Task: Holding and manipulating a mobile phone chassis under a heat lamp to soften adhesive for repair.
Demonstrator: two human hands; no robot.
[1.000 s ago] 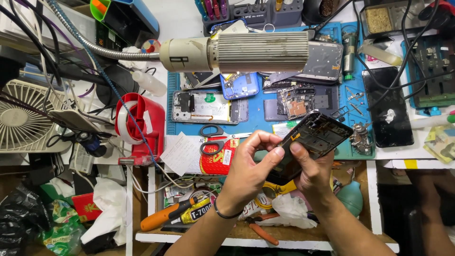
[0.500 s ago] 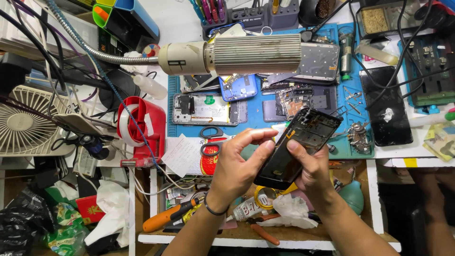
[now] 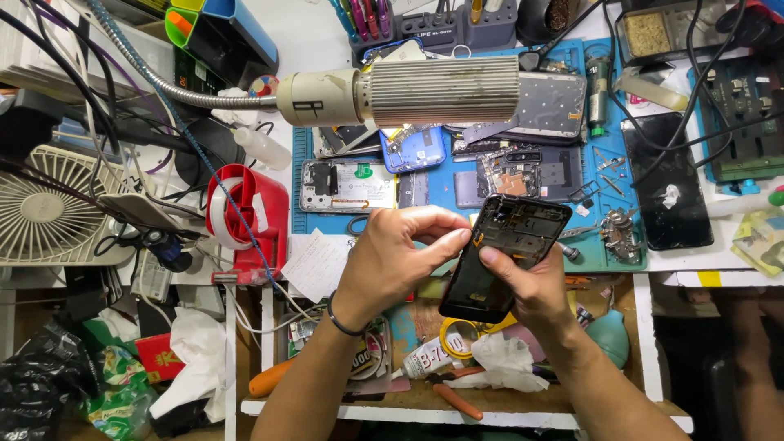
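head view of a cluttered repair table (image 3: 327, 49): both hands work on an opened black phone frame (image 3: 508, 253), held tilted above the table's near edge, its top corner pointing toward the far right and its bare inner side facing up. the right hand (image 3: 531, 286) cradles the frame from below, thumb lying across its lower middle; the left hand (image 3: 400, 257) is closed narrowly, thumb and forefinger pinched at the frame's left edge where a small orange part shows, too small to identify. a dark band circles the left wrist. beyond the hands a blue work mat (image 3: 604, 245) covers the middle of the table and carries a disassembled phone body (image 3: 347, 184), a blue phone part (image 3: 412, 149), a dark circuit assembly (image 3: 531, 171) and loose screws and small metal pieces near its right edge. a gooseneck lamp (image 3: 441, 90) with a ribbed cylindrical head hangs over the mat's far side. a black glass panel (image 3: 665, 180) lies to the right of the mat, a red tape dispenser (image 3: 249, 212) just left of it, and a white desk fan (image 3: 45, 208) at the table's left edge. in the open drawer (image 3: 343, 408) under the near edge lie a glue tube (image 3: 425, 359), crumpled white tissue (image 3: 498, 359), an orange-handled screwdriver (image 3: 269, 380) and a teal rubber blower (image 3: 608, 335)
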